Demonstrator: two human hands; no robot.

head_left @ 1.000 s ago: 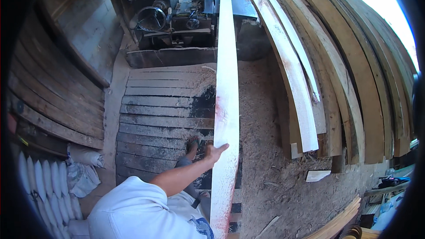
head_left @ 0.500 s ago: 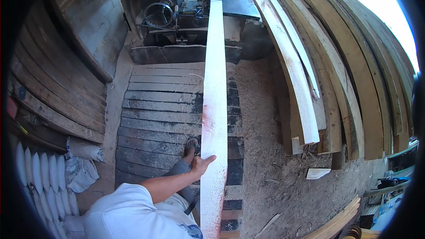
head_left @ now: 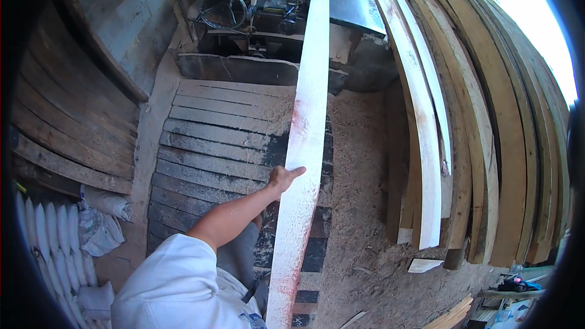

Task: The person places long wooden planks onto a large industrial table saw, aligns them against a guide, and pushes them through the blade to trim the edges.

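My left hand (head_left: 284,181) is closed on the left edge of a long pale wooden board (head_left: 309,94), its thumb lying over the top face and the fingers hidden beneath. The board has reddish-brown stains along its near part and right edge. It runs from the lower edge of the view up to a dark machine (head_left: 262,15) at the top, its far end beside the machine's metal table (head_left: 353,9). No part of my right hand shows.
A handwheel (head_left: 223,9) is on the machine's left. Long planks (head_left: 460,103) lie stacked on the right, with an offcut (head_left: 425,265) on the floor by them. Wooden slats (head_left: 213,161) cover the floor at left, dusted with sawdust. White sacks (head_left: 58,231) stand at lower left.
The board has slid forward toward the machine, carried by my left hand, which has advanced with it. The view has shifted, so the machine and planks sit differently in the picture.
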